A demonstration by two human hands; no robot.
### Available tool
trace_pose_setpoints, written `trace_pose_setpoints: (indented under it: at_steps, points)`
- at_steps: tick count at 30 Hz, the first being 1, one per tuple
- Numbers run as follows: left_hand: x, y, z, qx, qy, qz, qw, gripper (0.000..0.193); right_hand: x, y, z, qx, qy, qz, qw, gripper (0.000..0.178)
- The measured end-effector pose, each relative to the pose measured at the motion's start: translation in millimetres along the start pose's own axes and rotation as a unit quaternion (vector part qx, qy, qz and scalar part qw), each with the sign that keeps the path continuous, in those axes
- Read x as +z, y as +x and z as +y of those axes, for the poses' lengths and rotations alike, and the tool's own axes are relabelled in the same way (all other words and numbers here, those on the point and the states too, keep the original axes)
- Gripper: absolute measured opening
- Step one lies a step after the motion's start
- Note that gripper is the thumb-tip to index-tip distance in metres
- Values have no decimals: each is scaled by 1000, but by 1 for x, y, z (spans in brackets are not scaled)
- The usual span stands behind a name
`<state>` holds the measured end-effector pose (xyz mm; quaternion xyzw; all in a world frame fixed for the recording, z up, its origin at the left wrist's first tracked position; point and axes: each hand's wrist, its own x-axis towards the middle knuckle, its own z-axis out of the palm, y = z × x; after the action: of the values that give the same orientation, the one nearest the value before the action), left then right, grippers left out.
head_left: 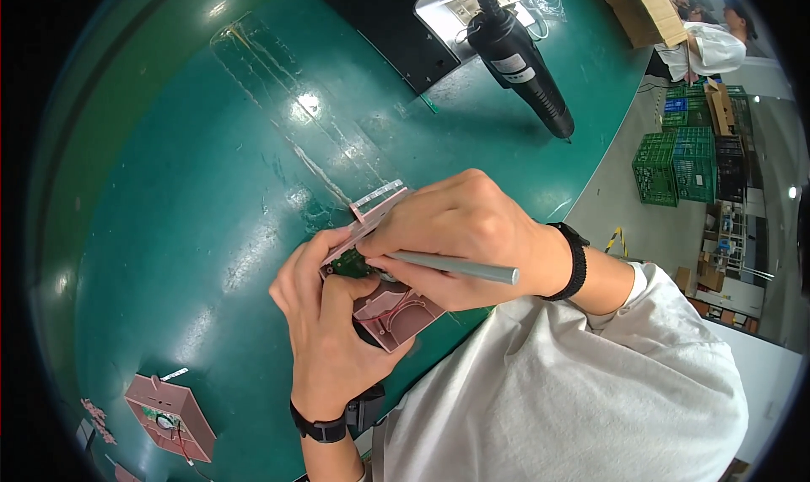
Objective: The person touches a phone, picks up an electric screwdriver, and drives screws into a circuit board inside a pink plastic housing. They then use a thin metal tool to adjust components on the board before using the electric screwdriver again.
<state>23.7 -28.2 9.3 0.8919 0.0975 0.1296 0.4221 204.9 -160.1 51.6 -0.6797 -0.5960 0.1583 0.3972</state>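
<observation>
A pink plastic housing (415, 320) lies in my left hand (325, 330), whose fingers wrap round its left side and back. Inside it show a green circuit board (348, 264) and thin red and black wires. My left thumb presses near the board. Between the fingers of my right hand (460, 237) is a grey pen-shaped tool (460, 267), its rear end pointing right. The tool's tip is hidden by my fingers and the housing. A strip of white label (377, 192) sticks out at the housing's far edge.
A second pink housing (173, 419) with board and wires stands at the lower left, near small pink parts (99, 420). A black electric screwdriver (527, 81) hangs at the back right, before a black panel (388, 22). Green crates (675, 165) and a person (709, 51) are beyond the table.
</observation>
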Motion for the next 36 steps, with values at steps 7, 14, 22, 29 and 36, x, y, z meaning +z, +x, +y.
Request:
trace_pose_setpoints:
  at_steps: [7,14,22,29,36]
  points:
    - [4,1,2,-8,-11,20,1000,61,7,0,5,-19,13,18,1000,20]
    - [4,0,1,-7,-9,20,1000,61,6,-1,3,-28,-7,1,1000,21]
    - [5,1,1,-6,-10,15,1000,60,5,-3,8,-54,-18,2,998,24]
    - [2,-1,0,-3,-15,14,1000,61,10,1,3,-57,-46,-5,997,28]
    - [4,0,1,-6,-8,17,1000,62,8,-2,8,-72,-52,-7,996,32]
